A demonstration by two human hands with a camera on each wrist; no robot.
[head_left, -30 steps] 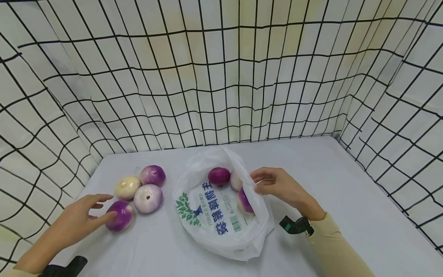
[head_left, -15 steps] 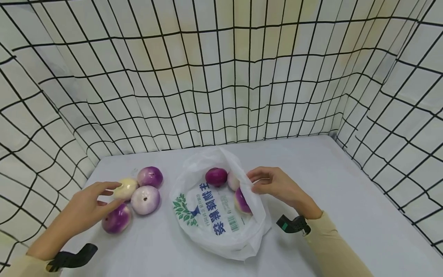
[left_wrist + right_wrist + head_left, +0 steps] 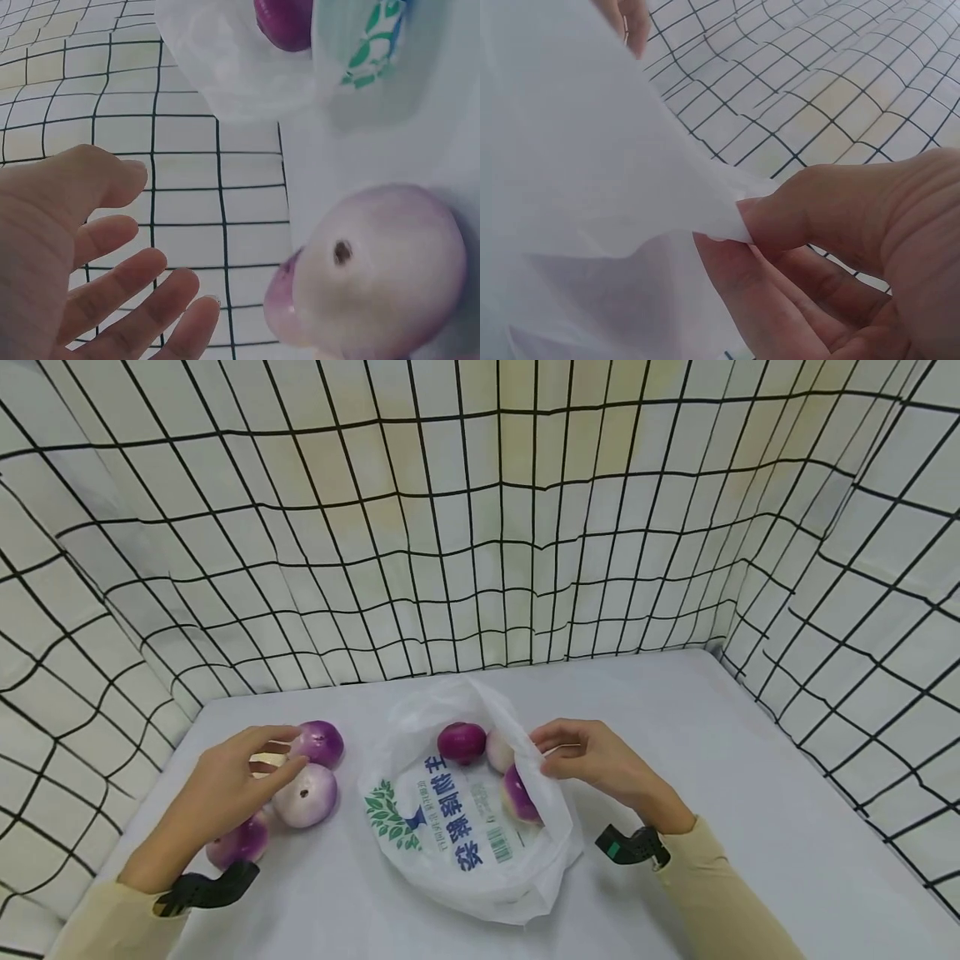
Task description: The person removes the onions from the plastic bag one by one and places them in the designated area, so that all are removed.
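Observation:
My left hand [image 3: 228, 789] hovers over a group of onions on the left, fingers loosely spread and nothing held. A purple onion [image 3: 321, 743] lies just past its fingertips, and a whitish onion [image 3: 306, 797] sits under the thumb. Another purple onion [image 3: 238, 842] is partly covered by the wrist; the pale yellow one is mostly hidden behind the fingers. In the right wrist view, thumb and forefinger of my right hand [image 3: 817, 259] pinch the rim of a white plastic bag [image 3: 592, 150]. Inside the bag are a dark purple onion [image 3: 461, 742], a pale onion [image 3: 498, 750] and a purple-and-white onion [image 3: 519, 797].
A white-covered table [image 3: 645, 702] bears the bag and the onions. Black netting [image 3: 465, 552] over pale sheets encloses the back and both sides. Printed blue lettering and a green tree mark the bag.
My left hand has moved from the near purple onion forward and right, over the yellow and whitish onions. The right hand keeps its hold on the bag's rim.

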